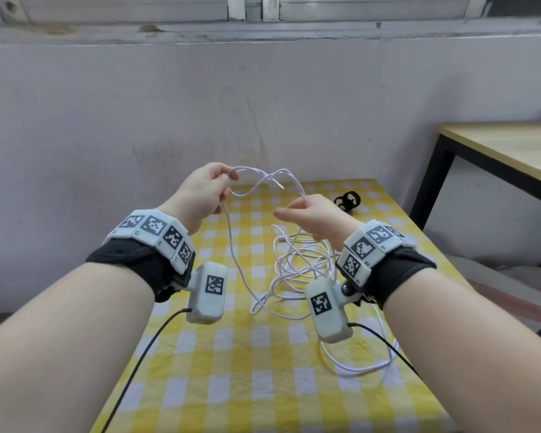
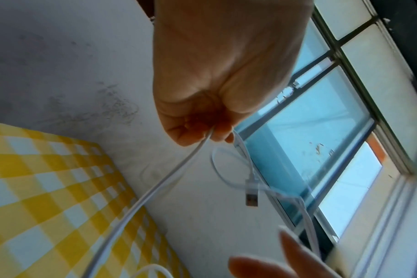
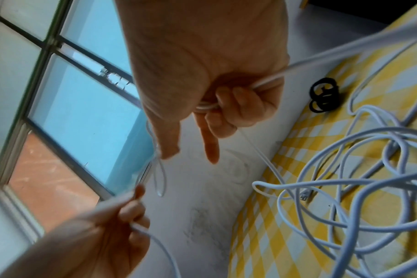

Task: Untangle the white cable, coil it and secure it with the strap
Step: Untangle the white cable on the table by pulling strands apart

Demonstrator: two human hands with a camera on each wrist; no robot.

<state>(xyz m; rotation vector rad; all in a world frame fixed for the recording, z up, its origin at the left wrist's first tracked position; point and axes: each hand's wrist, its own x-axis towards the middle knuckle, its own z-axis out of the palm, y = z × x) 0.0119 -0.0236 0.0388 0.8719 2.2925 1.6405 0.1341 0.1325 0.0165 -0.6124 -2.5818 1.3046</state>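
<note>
The white cable (image 1: 303,264) lies mostly as a loose tangle on the yellow checked tablecloth (image 1: 231,385). Both hands are raised above the table's far end with a length of cable looped between them. My left hand (image 1: 225,179) pinches the cable near one end, and in the left wrist view the USB plug (image 2: 251,195) dangles free just past that left hand (image 2: 202,135). My right hand (image 1: 294,210) grips another stretch of cable; its lower fingers (image 3: 229,105) curl round it while thumb and forefinger point out. The black strap (image 1: 347,201) lies on the cloth beyond the right hand.
A grey wall stands right behind the table, with a window above it. A wooden table with black legs (image 1: 497,148) stands to the right. One long cable loop (image 1: 366,367) trails toward the cloth's right edge. Thin black leads hang from both wrist cameras.
</note>
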